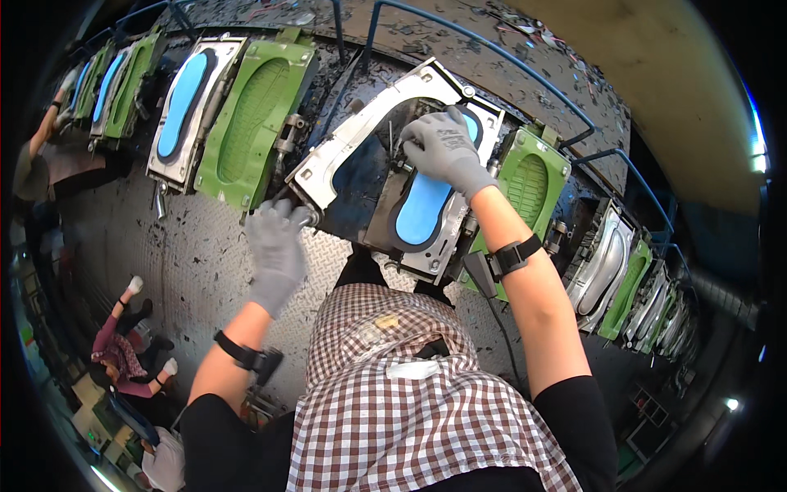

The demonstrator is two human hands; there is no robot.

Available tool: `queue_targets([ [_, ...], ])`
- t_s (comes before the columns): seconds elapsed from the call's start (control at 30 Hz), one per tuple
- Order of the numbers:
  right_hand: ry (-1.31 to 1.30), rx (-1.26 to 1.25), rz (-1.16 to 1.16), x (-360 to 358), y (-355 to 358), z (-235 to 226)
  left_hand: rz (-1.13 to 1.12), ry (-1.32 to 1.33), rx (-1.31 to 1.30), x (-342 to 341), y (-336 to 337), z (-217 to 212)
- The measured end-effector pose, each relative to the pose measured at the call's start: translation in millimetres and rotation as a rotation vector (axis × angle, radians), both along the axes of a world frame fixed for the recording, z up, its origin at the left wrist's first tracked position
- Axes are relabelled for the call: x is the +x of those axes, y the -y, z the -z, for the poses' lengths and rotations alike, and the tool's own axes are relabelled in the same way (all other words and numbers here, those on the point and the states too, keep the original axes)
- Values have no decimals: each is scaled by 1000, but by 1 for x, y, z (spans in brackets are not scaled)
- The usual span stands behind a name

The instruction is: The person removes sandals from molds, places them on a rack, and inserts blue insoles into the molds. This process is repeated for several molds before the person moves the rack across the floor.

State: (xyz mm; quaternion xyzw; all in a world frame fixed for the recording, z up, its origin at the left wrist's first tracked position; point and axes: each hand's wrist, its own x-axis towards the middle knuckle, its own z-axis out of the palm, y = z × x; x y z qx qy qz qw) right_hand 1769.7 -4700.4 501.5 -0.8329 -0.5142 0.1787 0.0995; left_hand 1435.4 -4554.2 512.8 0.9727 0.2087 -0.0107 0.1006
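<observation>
An open metal shoe-sole mould [373, 143] lies in front of me with a blue sole [420, 209] in its lower half. My right hand [447, 148], in a grey glove, presses on the top end of the blue sole. My left hand [277, 246], also gloved, grips the handle at the near corner of the raised silver mould lid [332, 164]. Black bands sit on both wrists.
A line of similar moulds runs left and right: a green plate [254, 119] and another blue sole [182, 102] to the left, green and silver moulds [533, 176] to the right. Blue rail tubing [508, 57] runs behind. Other people stand at far left and lower left on the tread-plate floor [188, 254].
</observation>
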Motion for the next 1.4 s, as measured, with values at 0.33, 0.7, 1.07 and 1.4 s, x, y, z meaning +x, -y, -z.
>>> queue_targets([
  [0.33,-22,444,159,-6,7,14,355,-26,-494,3,19,27],
  [0.7,-102,367,-33,-118,133,13,519,149,-519,41,66,8],
  [1.07,-54,651,22,-135,139,50,309,633,-353,74,102,76],
  [1.4,-64,566,-55,-135,144,41,144,523,-181,65,130,58],
])
